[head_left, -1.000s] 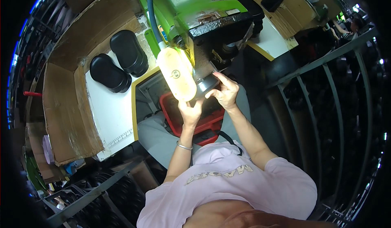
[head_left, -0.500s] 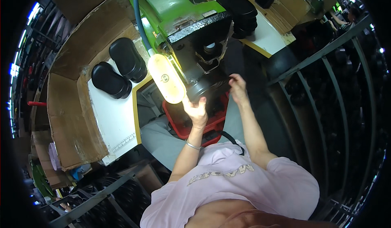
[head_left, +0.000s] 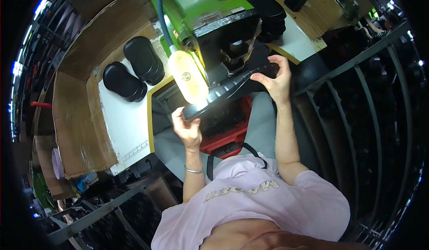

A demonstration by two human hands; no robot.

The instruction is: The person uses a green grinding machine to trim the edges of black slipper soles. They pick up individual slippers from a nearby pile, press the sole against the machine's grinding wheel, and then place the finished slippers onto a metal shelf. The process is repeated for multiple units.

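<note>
From the head camera, a long black moulded panel (head_left: 232, 89) is held under the head of the green machine (head_left: 201, 9), its long axis slanting from lower left up to upper right. The left hand (head_left: 187, 129) has its fingers curled shut on the low end; the right hand (head_left: 275, 78) clasps the high end, arm reaching further forward. A lit lamp (head_left: 187, 76) hangs just beside the panel, above the red crate (head_left: 228, 134).
</note>
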